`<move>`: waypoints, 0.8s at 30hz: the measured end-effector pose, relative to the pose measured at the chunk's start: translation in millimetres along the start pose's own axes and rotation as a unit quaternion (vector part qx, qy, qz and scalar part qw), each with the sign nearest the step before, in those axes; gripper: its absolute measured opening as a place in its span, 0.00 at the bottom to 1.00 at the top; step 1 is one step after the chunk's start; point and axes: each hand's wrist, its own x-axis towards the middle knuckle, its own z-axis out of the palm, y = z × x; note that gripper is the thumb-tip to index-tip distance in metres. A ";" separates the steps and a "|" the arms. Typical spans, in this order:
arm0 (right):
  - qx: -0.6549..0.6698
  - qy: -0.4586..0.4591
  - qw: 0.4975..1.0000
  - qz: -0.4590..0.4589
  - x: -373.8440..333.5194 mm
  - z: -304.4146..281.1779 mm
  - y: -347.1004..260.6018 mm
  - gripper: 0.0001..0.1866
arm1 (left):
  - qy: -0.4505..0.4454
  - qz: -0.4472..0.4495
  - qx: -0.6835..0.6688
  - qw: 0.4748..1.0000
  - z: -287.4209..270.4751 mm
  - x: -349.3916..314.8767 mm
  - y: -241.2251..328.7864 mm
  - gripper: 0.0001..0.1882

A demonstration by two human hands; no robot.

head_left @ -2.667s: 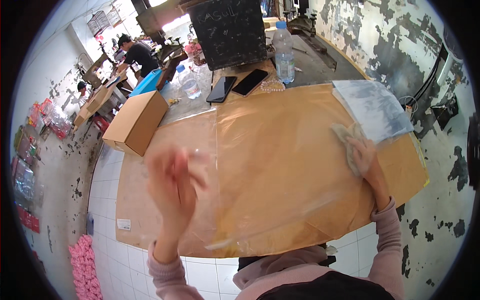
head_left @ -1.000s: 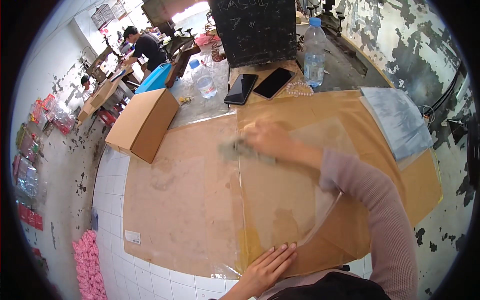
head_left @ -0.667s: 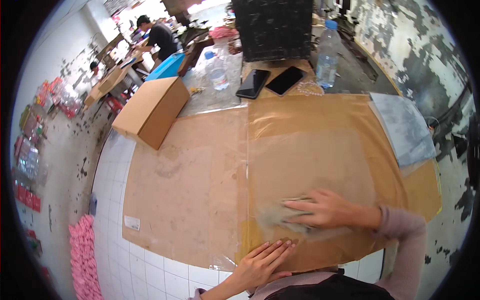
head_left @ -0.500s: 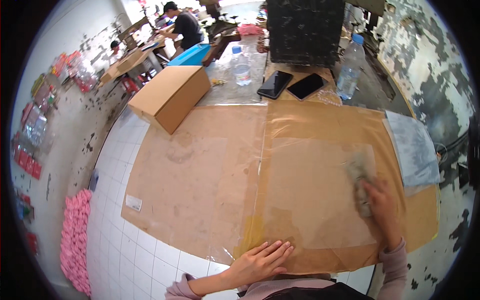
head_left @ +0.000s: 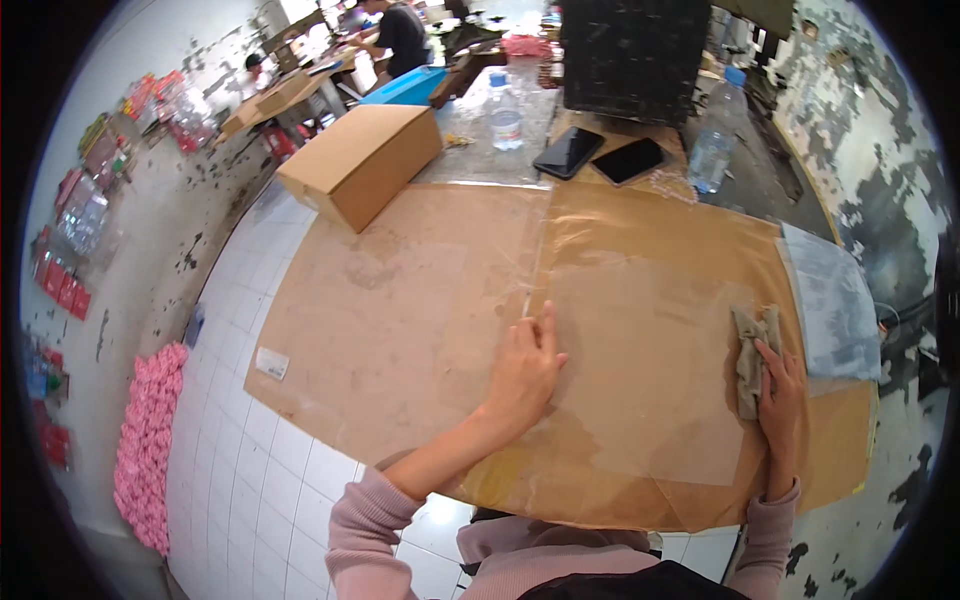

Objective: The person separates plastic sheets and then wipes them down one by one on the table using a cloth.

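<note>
A crumpled grey-brown cloth [head_left: 748, 365] is under my right hand [head_left: 782, 395], whose fingers grip it against the right part of the cardboard sheet [head_left: 400, 300]. A clear film seems to cover the board, and brown tape runs along its middle. My left hand [head_left: 528, 368] is over the middle seam with its index finger stretched forward and the thumb apart. Just past its fingertips is a small whitish streak [head_left: 526, 303]; I cannot tell if it is a thing or glare. The left hand seems to hold nothing.
Beyond the board are a brown carton [head_left: 360, 160], two dark phones [head_left: 568, 153], two water bottles [head_left: 505, 115] and a black box [head_left: 632, 60]. Clear plastic bags [head_left: 830, 300] lie at right. A pink bundle [head_left: 150, 450] stands at left. A person [head_left: 398, 40] works far back.
My left hand has moved from the near edge forward to the middle seam. My right hand, blurred before, has shifted slightly right with the cloth. The view has also shifted.
</note>
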 end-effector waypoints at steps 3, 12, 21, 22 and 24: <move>0.013 0.008 1.000 0.025 -7.3 -1.6 6.7 0.21 | 0.031 -0.010 -0.041 0.999 11.4 13.8 1.5 0.37; -0.004 0.018 1.000 -0.010 -7.0 4.3 1.0 0.18 | 0.049 -0.082 -0.142 0.985 30.0 60.6 3.1 0.30; 0.004 0.017 1.000 0.020 -12.1 -2.0 11.0 0.18 | 0.093 -0.071 -0.150 0.982 -91.7 0.2 -110.9 0.15; 0.015 0.010 0.999 0.031 -10.4 -0.1 10.2 0.18 | 0.136 -0.069 -0.089 0.984 -101.0 -17.7 -151.5 0.15; 0.015 0.009 0.999 0.031 -8.7 3.8 13.4 0.18 | 0.127 -0.172 -0.038 0.976 -128.5 -50.9 -215.4 0.17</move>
